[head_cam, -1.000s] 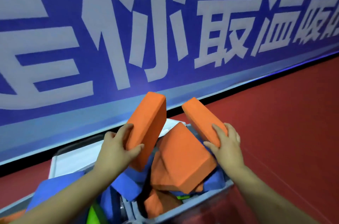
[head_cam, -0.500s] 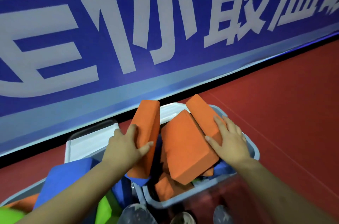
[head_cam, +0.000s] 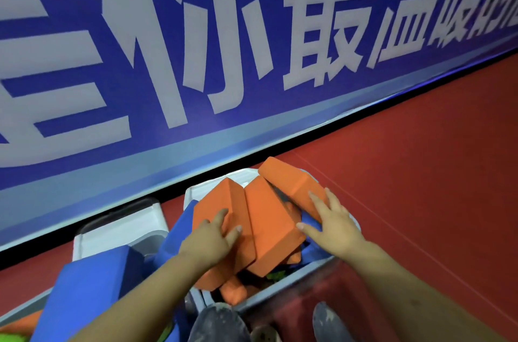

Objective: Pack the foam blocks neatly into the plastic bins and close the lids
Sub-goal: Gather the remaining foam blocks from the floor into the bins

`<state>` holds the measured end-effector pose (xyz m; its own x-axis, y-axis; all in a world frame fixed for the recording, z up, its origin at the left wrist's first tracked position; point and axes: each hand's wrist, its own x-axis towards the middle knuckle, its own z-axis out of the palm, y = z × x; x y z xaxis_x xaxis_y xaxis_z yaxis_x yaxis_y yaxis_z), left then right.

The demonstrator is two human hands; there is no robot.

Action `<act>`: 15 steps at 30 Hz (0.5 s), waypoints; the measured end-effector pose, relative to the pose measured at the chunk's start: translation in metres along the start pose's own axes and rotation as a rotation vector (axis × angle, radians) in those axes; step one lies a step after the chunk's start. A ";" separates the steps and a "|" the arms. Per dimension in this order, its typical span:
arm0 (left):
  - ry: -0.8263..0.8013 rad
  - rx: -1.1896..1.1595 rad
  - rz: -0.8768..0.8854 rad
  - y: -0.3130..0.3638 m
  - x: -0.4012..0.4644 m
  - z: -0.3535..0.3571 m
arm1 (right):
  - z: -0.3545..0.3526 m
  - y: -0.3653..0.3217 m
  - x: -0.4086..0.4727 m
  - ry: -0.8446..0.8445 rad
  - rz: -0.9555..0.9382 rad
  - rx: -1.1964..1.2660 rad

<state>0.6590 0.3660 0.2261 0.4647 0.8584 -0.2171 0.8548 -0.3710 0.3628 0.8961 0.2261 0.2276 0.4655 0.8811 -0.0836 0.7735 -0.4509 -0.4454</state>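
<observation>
left bin (head_cam: 16, 311) cut off, shoes (head_cam: 218, 325) cropped btm

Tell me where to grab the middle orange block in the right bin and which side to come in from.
Take the middle orange block across its near, raised end, from above and the front. It lies tilted on the pile in the bin, near corner proud and clear. The left hand and right hand press the orange blocks flanking it, so its long sides are crowded.

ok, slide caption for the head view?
Both hands press orange foam blocks into an overfilled plastic bin.
</observation>
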 end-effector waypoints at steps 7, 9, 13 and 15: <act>0.021 -0.049 0.106 0.009 -0.023 -0.022 | 0.006 -0.019 -0.056 -0.052 0.000 0.075; 0.019 -0.054 0.134 0.012 -0.037 -0.029 | -0.005 -0.025 -0.069 -0.024 0.005 0.080; 0.071 0.011 0.146 0.017 -0.057 -0.046 | -0.027 -0.030 -0.094 0.004 0.023 0.078; 0.106 0.055 0.154 0.020 -0.066 -0.054 | -0.034 -0.026 -0.101 0.024 0.031 0.095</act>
<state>0.6334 0.3205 0.2964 0.5664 0.8215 -0.0657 0.7883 -0.5168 0.3338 0.8433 0.1439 0.2786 0.5000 0.8625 -0.0777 0.7146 -0.4616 -0.5256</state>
